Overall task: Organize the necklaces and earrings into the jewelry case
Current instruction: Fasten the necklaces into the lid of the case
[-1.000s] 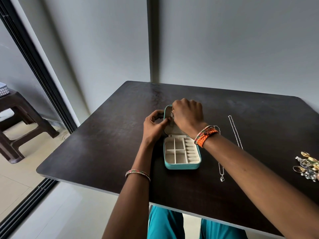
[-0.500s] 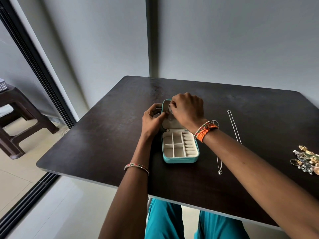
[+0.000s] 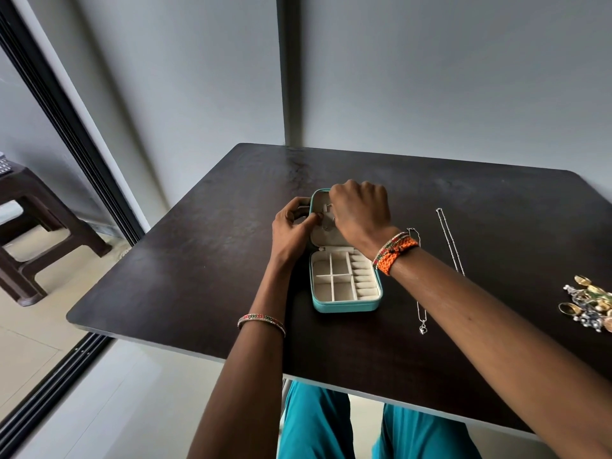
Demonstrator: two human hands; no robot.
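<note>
A teal jewelry case lies open mid-table, with its cream compartments empty. Its lid stands up at the far end. My left hand is at the lid's left edge, thumb and forefinger pinched on a thin silver chain inside the lid. My right hand curls over the lid's right side and holds the same chain; its fingertips are hidden. A pendant necklace and a plain chain necklace lie on the table to the right. An earring pile sits at the far right.
The dark table butts against a grey wall. Its near edge runs above my teal-clad knees. A brown stool stands on the floor at left, beyond a black sliding-door frame.
Both hands have stayed at the lid. My left thumb and forefinger have moved from the lid's edge onto the chain inside it. The view has tilted slightly.
</note>
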